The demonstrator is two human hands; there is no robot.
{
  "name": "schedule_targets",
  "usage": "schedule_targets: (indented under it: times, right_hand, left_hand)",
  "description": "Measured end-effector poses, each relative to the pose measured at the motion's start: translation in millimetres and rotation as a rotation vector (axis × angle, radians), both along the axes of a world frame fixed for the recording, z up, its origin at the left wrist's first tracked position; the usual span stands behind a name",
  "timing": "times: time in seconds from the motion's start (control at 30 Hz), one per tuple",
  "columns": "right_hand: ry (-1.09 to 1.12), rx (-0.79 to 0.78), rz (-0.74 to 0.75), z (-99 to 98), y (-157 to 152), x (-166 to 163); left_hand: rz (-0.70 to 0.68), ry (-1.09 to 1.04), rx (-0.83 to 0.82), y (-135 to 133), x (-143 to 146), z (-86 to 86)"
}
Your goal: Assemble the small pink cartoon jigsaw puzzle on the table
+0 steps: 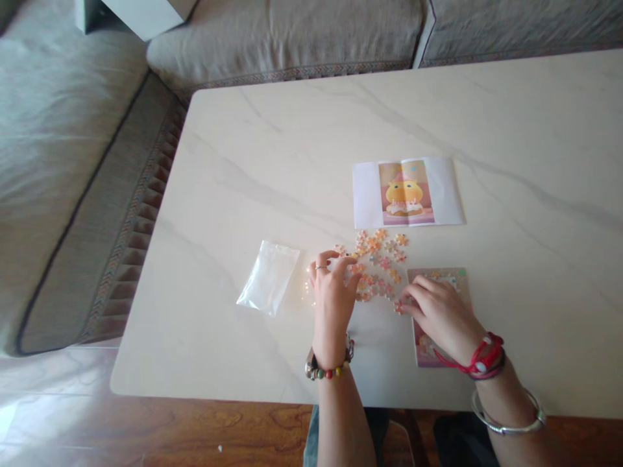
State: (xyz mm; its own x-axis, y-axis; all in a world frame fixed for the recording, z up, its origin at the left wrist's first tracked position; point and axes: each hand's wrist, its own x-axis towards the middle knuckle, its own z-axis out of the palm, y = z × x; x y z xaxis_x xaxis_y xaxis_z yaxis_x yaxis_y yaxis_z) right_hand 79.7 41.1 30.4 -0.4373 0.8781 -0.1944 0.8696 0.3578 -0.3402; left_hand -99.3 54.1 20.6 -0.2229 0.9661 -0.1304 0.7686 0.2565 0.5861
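While the left hand (333,285) hung open over the small pieces (385,263) just right of the frame's centre, the right hand (438,310) met one piece (398,308) below them, its grip unclear; picking seemed underway, the next move calling for a firm pinch.

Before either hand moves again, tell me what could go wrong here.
The left hand is low over the loose pieces, so it might scatter some. The right hand overlaps the picture board and could nudge it. The thin plastic bag might slide if brushed.
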Motion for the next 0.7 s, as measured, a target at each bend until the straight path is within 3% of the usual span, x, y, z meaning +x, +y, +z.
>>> schedule_targets:
  times: [0.2, 0.37, 0.53, 0.7]
  right_hand:
    - [0.027, 0.079, -0.045, -0.6, 1.5, 0.8]
    - [-0.014, 0.247, -0.187, -4.7, 25.1, -8.3]
    - [-0.073, 0.29, -0.154, -4.9, 66.2, -3.9]
    - [0.032, 0.193, -0.006, -3.0, 92.6, 4.2]
  left_hand:
    - [0.274, 0.068, 0.011, -4.8, -23.4, -2.2]
    - [0.217, 0.014, 0.02, -3.1, -17.3, -5.8]
    - [0.164, 0.006, 0.046, 1.0, -12.3, -14.0]
    - [0.197, 0.022, 0.04, 0.9, -19.1, -12.2]
